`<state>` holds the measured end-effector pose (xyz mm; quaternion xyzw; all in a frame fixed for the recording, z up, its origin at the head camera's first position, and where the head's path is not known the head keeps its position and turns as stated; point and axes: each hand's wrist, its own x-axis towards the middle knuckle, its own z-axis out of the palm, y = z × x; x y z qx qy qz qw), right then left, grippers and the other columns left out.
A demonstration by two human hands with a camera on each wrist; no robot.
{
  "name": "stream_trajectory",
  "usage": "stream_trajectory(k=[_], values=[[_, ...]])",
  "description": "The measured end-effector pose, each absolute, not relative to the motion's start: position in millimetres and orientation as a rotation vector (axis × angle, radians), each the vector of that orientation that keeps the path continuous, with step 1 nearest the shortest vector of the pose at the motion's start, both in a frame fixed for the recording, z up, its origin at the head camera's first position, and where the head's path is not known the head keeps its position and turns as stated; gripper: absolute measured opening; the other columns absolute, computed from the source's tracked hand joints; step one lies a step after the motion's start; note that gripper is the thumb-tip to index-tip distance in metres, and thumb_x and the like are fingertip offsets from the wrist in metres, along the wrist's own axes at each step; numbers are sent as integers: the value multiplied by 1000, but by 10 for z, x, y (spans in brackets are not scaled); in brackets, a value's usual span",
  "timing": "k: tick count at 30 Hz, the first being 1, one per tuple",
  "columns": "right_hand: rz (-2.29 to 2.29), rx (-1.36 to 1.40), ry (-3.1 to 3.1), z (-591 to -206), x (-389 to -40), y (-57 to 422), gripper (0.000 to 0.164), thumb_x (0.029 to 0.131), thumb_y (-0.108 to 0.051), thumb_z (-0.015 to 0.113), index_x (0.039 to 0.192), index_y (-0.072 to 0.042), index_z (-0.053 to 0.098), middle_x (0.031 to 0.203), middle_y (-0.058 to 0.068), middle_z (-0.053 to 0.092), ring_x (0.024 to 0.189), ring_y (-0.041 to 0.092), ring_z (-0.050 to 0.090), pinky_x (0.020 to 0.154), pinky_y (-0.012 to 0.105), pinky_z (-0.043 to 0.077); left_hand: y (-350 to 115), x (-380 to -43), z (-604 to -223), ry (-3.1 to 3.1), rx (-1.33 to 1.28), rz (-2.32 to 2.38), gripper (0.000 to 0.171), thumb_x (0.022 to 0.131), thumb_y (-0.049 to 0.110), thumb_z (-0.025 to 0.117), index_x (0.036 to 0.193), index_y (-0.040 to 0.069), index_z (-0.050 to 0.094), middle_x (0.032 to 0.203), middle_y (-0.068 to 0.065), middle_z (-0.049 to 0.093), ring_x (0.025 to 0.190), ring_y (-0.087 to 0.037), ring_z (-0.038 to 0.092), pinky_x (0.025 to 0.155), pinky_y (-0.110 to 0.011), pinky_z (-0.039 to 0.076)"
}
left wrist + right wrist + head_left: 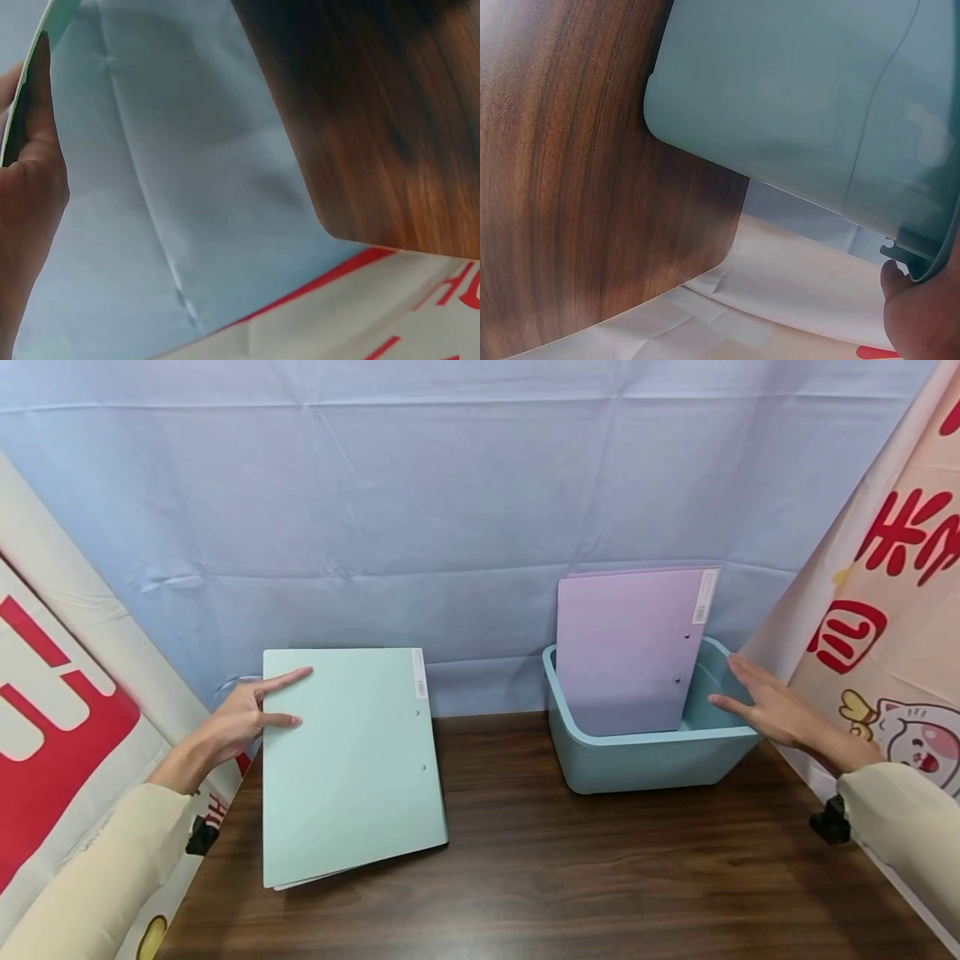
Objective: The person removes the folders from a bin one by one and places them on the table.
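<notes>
A mint-green file folder (345,760), with a white label at its top right corner and two small rivets, stands at the left of the table. My left hand (238,718) grips its left edge, thumb and a finger across the front; in the left wrist view the hand (34,180) has fingers on both sides of the thin edge. A blue-green plastic bin (645,768) sits at the right, with a purple file folder (630,652) standing tilted in it. My right hand (776,706) holds the bin's right rim, thumb over the inside. A fingertip shows beneath the rim in the right wrist view.
The dark wooden table (510,860) carries both the bin and the green folder. Behind it hangs a light blue cloth (450,510). Printed cloths flank the table, a red-and-white one (60,718) at left and a pinkish one (900,635) at right.
</notes>
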<state>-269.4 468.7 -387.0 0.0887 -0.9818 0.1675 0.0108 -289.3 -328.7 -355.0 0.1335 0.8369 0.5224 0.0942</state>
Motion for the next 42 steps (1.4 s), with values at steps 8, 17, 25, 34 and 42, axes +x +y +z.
stream_trajectory(k=[8, 17, 25, 34, 42], values=[[503, 278, -3056, -3865, -2697, 4683, 97, 108, -52, 53, 167, 4, 0, 171, 35, 2, 157, 57, 4, 117, 81, 11, -3412, -2953, -3636, 2534, 350, 1431, 86, 92, 9, 82, 166, 20, 40, 173, -11, 27, 145, -20, 44, 87, -23, 59], [496, 285, -3053, -3883, -2697, 4682, 96, 108, -50, 54, 166, 6, 1, 171, 36, 4, 157, 57, 5, 117, 81, 11, -3577, -3019, -3787, 2622, 355, 1269, 76, 96, 9, 76, 164, 10, 41, 173, -19, 25, 159, -47, 14, 120, -67, 28], [488, 262, -3062, -3885, -2708, 4693, 97, 108, -52, 53, 167, 4, 0, 171, 36, 4, 157, 58, 4, 116, 82, 12, -3682, -3031, -3904, 2642, 305, 1255, 72, 98, 15, 77, 162, 7, 44, 172, -21, 24, 159, -44, 14, 121, -73, 20], [502, 253, -3068, -3875, -2693, 4691, 97, 108, -52, 53, 167, 4, -1, 171, 36, 2, 156, 58, 3, 116, 82, 11, -3786, -3059, -3998, 2658, 228, 1191, 73, 98, 22, 77, 161, 9, 44, 170, -30, 19, 54, -12, 28, 68, -35, 45], [502, 246, -3069, -3867, -2679, 4693, 98, 108, -52, 53, 167, 3, -2, 170, 36, 2, 156, 59, 3, 115, 84, 11, -3936, -3151, -4124, 2657, 273, 1104, 80, 97, 27, 79, 163, 4, 39, 169, -38, 10, 142, -55, 41, 111, -65, 38]])
